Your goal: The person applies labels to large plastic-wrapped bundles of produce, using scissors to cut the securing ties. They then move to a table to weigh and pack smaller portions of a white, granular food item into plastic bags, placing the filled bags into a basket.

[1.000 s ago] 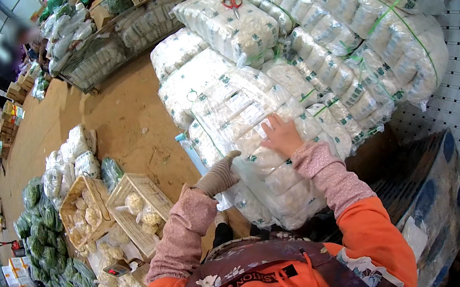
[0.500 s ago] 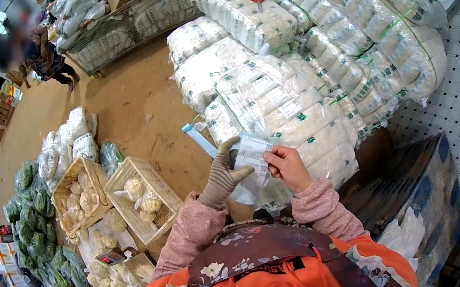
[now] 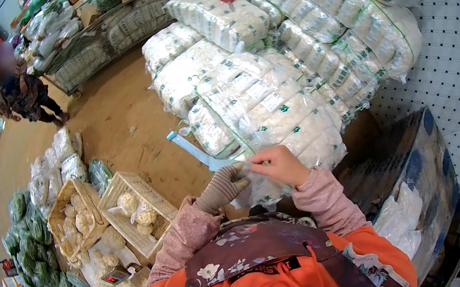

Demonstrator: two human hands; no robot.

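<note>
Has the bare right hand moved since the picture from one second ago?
Yes. Judged against the wrapped bundle, the right hand has come left and toward the body, ending beside the gloved left hand.

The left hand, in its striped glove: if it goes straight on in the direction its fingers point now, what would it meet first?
Most likely the right hand, close in front of the left hand; if depth misleads, perhaps the plastic-wrapped white bundle beyond.
</note>
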